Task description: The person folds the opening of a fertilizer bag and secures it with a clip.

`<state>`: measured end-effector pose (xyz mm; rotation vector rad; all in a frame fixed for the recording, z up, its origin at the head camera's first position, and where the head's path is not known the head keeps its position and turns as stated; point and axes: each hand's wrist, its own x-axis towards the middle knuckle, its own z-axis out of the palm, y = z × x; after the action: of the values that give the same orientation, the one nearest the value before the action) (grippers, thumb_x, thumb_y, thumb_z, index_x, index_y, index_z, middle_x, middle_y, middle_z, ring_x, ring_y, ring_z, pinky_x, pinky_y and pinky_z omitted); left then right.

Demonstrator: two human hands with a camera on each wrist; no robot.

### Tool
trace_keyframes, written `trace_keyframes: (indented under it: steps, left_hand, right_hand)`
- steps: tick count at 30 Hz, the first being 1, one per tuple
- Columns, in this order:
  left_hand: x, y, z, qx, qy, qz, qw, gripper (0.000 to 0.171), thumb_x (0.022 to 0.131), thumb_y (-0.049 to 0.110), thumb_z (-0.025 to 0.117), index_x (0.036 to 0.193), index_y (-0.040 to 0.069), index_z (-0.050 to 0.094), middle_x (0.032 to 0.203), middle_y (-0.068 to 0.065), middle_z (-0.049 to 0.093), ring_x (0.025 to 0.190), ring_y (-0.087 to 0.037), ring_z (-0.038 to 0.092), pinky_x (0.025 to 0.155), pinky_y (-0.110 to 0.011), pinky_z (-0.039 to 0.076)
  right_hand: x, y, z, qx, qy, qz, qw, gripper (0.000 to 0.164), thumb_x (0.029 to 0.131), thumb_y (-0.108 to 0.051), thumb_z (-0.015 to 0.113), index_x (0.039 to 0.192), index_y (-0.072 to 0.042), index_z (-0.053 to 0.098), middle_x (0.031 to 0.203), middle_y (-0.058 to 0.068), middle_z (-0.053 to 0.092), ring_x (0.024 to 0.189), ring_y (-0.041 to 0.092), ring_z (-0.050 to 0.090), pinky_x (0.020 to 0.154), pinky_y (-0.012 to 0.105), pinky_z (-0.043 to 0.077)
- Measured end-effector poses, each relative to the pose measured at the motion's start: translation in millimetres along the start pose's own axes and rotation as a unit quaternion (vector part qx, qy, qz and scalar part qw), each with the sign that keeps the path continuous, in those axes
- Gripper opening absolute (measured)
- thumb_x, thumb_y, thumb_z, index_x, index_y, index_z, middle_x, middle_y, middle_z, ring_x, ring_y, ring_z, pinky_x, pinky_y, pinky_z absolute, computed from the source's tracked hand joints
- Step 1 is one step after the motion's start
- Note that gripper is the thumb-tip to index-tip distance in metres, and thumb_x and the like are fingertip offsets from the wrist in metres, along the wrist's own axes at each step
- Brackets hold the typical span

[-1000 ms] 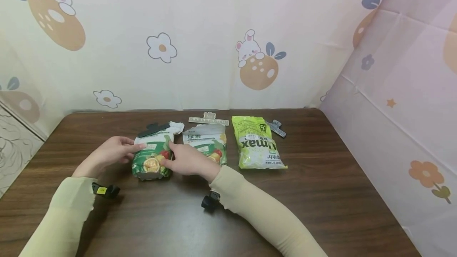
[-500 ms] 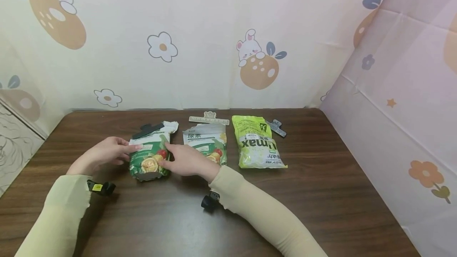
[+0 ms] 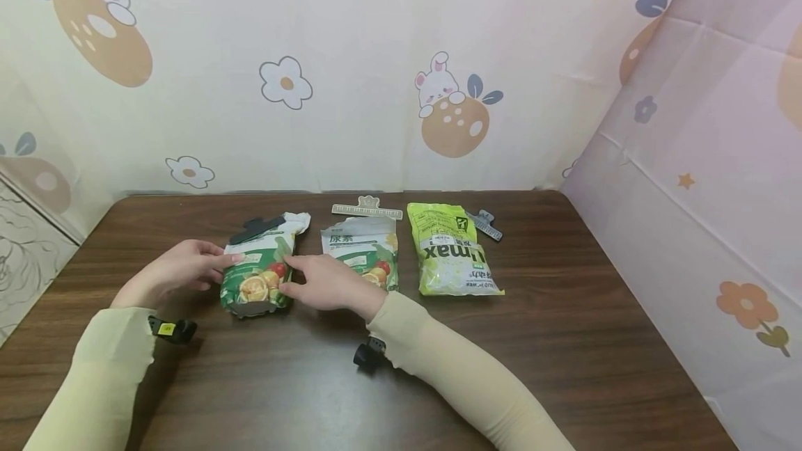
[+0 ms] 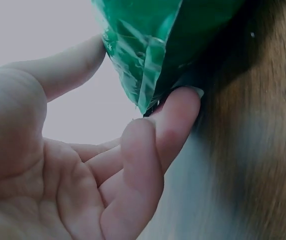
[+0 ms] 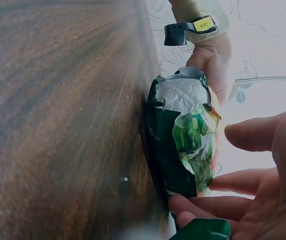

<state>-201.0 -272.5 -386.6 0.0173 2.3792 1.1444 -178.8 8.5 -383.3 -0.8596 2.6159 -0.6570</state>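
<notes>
Leftward compared with a second ago, by a small slide, sits the green-and-white bag (image 3: 255,277), with the left hand (image 3: 178,273) at its side and the dark clip (image 3: 257,229) across its top going along; the two other bags have stayed put. Thumb over the front and fingers curled beneath the near edge, the left hand pinches the bag, while the right hand (image 3: 332,280) touches the opposite side with fairly straight fingers, its thumb seemingly apart from the surface. Such a two-sided hold probably keeps a soft, slumping bag in one piece, and the clip just beyond the grip presumably keeps the top gathered. Right of the grip, partly covered by the right hand, lies the middle bag (image 3: 357,249), with a pale clip (image 3: 367,211) behind it; farther right is the yellow-green bag (image 3: 451,256), a grey clip (image 3: 487,225) against its edge. Hard to make out: the left fingertips under the bag, whether its mouth is fully folded beneath the clip, and the small print. Left-wrist framing cuts the bag to one green corner, and whose green edge pokes in at the bottom of the right-wrist view I cannot tell.
</notes>
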Motion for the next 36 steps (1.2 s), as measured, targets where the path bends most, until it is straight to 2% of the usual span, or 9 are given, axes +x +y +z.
trace_keyframes:
  steps: [3, 7, 10, 12, 16, 19, 24, 28, 36]
  left_hand:
    - [0.2, -1.4, -0.6, 0.006, 0.001, 0.003, 1.0000, 0.081, 0.095, 0.053, 0.063, 0.133, -0.015, 0.044, 0.106, -0.012, 0.068, 0.093, -0.021, 0.065, 0.077, -0.034, 0.055]
    - [-0.8, -3.1, -1.2, 0.022, 0.009, 0.009, 0.9997, 0.081, 0.095, 0.054, 0.061, 0.133, -0.016, 0.045, 0.105, -0.012, 0.068, 0.092, -0.021, 0.066, 0.076, -0.035, 0.055]
    - [-2.2, -2.9, -1.5, 0.033, 0.022, 0.005, 0.9992, 0.084, 0.094, 0.057, 0.060, 0.134, -0.016, 0.046, 0.104, -0.012, 0.069, 0.091, -0.021, 0.067, 0.076, -0.034, 0.056]
    - [-3.1, -1.3, -1.8, 0.037, 0.034, 0.003, 0.9987, 0.087, 0.094, 0.060, 0.058, 0.134, -0.016, 0.046, 0.102, -0.011, 0.070, 0.090, -0.020, 0.067, 0.076, -0.034, 0.056]
    - [-6.0, 3.9, -3.1, 0.043, 0.069, 0.003, 0.9967, 0.091, 0.093, 0.065, 0.054, 0.134, -0.015, 0.045, 0.098, -0.010, 0.071, 0.090, -0.021, 0.067, 0.075, -0.032, 0.056]
    - [-9.2, 7.1, -3.7, 0.054, 0.094, 0.008, 0.9941, 0.091, 0.093, 0.067, 0.051, 0.134, -0.014, 0.046, 0.099, -0.012, 0.071, 0.091, -0.022, 0.067, 0.073, -0.032, 0.056]
    - [-14.0, 17.1, 0.0, 0.090, 0.122, 0.031, 0.9879, 0.085, 0.093, 0.069, 0.048, 0.133, -0.006, 0.050, 0.104, -0.012, 0.070, 0.097, -0.027, 0.066, 0.075, -0.037, 0.055]
    - [-15.6, 31.2, 4.3, 0.127, 0.138, 0.058, 0.9806, 0.079, 0.095, 0.068, 0.046, 0.131, -0.002, 0.054, 0.104, -0.010, 0.071, 0.102, -0.031, 0.064, 0.082, -0.048, 0.051]
    - [-15.1, 64.8, 18.5, 0.130, 0.139, 0.093, 0.9772, 0.067, 0.096, 0.064, 0.049, 0.124, 0.004, 0.060, 0.104, -0.010, 0.072, 0.098, -0.027, 0.066, 0.089, -0.052, 0.046]
  right_hand:
    - [0.8, 0.7, 1.3, 0.009, 0.007, 0.000, 1.000, 0.057, 0.101, -0.045, 0.053, 0.151, -0.019, 0.044, 0.146, 0.001, 0.052, 0.124, 0.009, 0.054, 0.099, 0.029, 0.044]
    - [1.5, 1.5, 1.1, 0.030, 0.016, 0.000, 0.999, 0.053, 0.101, -0.043, 0.056, 0.147, -0.019, 0.051, 0.109, 0.003, 0.071, 0.091, 0.007, 0.062, 0.086, 0.025, 0.047]
    - [0.8, 1.9, -1.8, 0.054, 0.014, 0.004, 0.998, 0.048, 0.101, -0.040, 0.057, 0.144, -0.019, 0.055, 0.073, 0.000, 0.060, 0.058, 0.010, 0.049, 0.071, 0.025, 0.044]
    - [-0.7, 2.1, -4.9, 0.065, 0.013, 0.008, 0.998, 0.044, 0.101, -0.038, 0.058, 0.141, -0.019, 0.058, 0.067, 0.001, 0.056, 0.052, 0.011, 0.044, 0.067, 0.025, 0.044]
    - [-4.1, 3.4, -12.7, 0.066, 0.026, 0.007, 0.997, 0.038, 0.101, -0.036, 0.058, 0.135, -0.021, 0.064, 0.099, -0.004, 0.070, 0.077, 0.007, 0.057, 0.080, 0.025, 0.046]
    - [-7.0, 5.7, -19.6, 0.072, 0.036, 0.002, 0.997, 0.036, 0.101, -0.036, 0.057, 0.133, -0.021, 0.065, 0.123, -0.006, 0.067, 0.091, 0.008, 0.057, 0.087, 0.027, 0.046]
    - [-12.4, 13.1, -32.4, 0.086, 0.062, -0.001, 0.994, 0.035, 0.102, -0.036, 0.057, 0.130, -0.018, 0.067, 0.123, -0.006, 0.066, 0.095, 0.008, 0.060, 0.087, 0.029, 0.047]
    - [-17.1, 23.6, -40.3, 0.074, 0.080, -0.011, 0.994, 0.033, 0.102, -0.034, 0.057, 0.127, -0.016, 0.068, 0.127, -0.002, 0.065, 0.115, 0.012, 0.058, 0.095, 0.032, 0.046]
    - [-29.7, 47.1, -55.4, 0.085, 0.094, 0.002, 0.992, 0.034, 0.102, -0.030, 0.056, 0.131, -0.013, 0.065, 0.133, 0.001, 0.063, 0.125, 0.018, 0.055, 0.102, 0.037, 0.043]
